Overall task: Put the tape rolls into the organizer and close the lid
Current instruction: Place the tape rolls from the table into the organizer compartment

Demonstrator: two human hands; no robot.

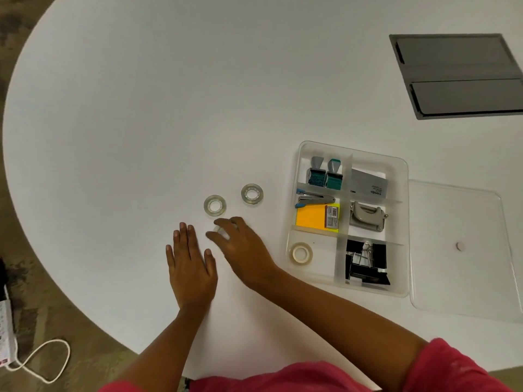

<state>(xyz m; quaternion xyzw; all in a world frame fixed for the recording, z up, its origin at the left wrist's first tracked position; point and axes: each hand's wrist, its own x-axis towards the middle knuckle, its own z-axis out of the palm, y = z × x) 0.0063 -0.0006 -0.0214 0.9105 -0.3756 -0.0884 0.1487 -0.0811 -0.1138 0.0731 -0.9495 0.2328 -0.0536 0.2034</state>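
Note:
Two clear tape rolls lie flat on the white table, one [215,205] just beyond my right hand and another [252,194] farther right. My right hand [243,248] curls its fingers around a third clear tape roll [219,229], mostly hidden under them. My left hand [190,267] rests flat on the table, fingers spread, holding nothing. The clear organizer [405,222] stands open to the right; a cream tape roll [301,252] lies in its near-left compartment. The clear lid [458,275] lies flat beside the organizer's right wall.
The organizer's other compartments hold stamps [325,174], a stapler [315,200], yellow sticky notes [311,217], a hole punch [367,216], a card and black binder clips [365,263]. A grey cable hatch [458,76] sits at the far right. The table's curved edge runs along the left.

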